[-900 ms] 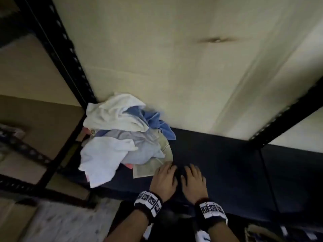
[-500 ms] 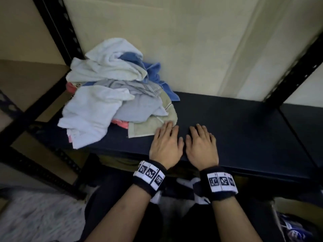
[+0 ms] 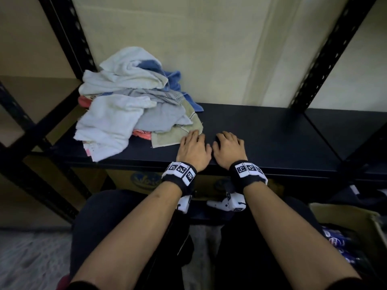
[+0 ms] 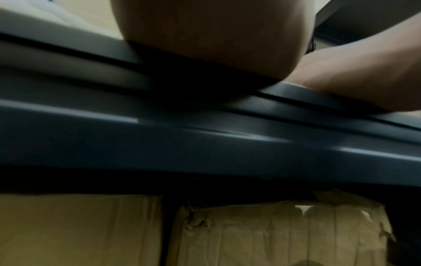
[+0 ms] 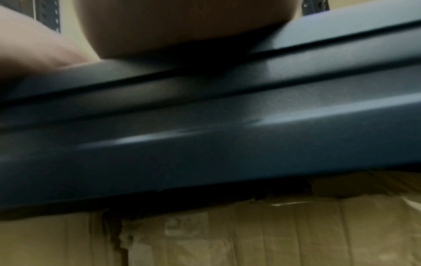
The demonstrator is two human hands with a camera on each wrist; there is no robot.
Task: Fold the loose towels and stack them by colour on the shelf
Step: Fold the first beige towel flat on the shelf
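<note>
Shelving (image 3: pixel 261 130) in dark metal carries a loose towel pile (image 3: pixel 134 107) at its left end, its long axis running front to back, a white towel (image 3: pixel 104 130) overhanging the front lip; careless tugging could spill it. Left hand (image 3: pixel 193 150) lies flat, fingertips touching a beige towel (image 3: pixel 173 136); right hand (image 3: pixel 229 148) rests flat alongside, holding nothing.

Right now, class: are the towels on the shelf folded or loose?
Loose. The towels lie in one crumpled heap of mixed colours on the shelf, with no sorted stacks. Both hands rest flat beside it, holding nothing.
</note>
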